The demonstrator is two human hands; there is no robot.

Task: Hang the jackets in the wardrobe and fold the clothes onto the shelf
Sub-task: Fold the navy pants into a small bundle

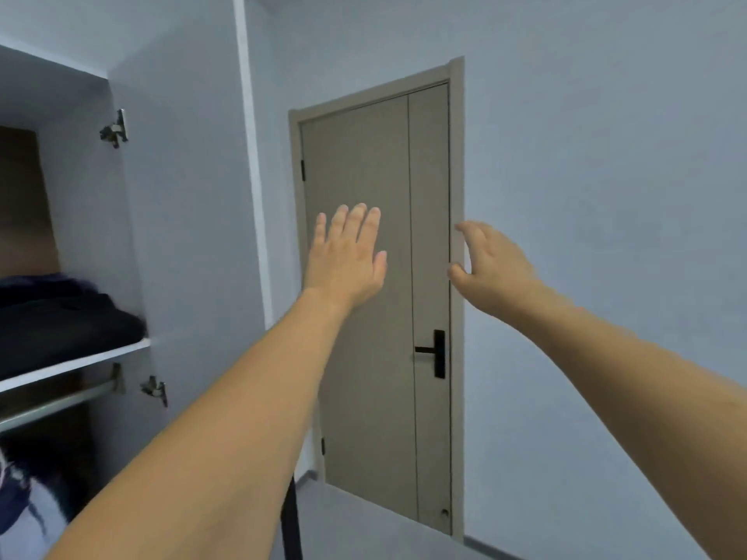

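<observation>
Two empty hands, left hand (345, 256) flat-fingered, right hand (491, 262) loosely curled, raised right of the wardrobe (133, 196), probably between garments. Dark folded clothes (64, 317) stacked on its shelf (77, 363); rail (56, 406) just beneath.

Two bare forearms, no sleeves visible anywhere along them up to the frame's lower edge. No watch, bracelet or ring on either wrist or on any finger in view. Left hand (347, 260) shown from the back, nails short and unpainted. Right hand (491, 262) seen from the thumb side, slightly blurred, nails not discernible.
</observation>
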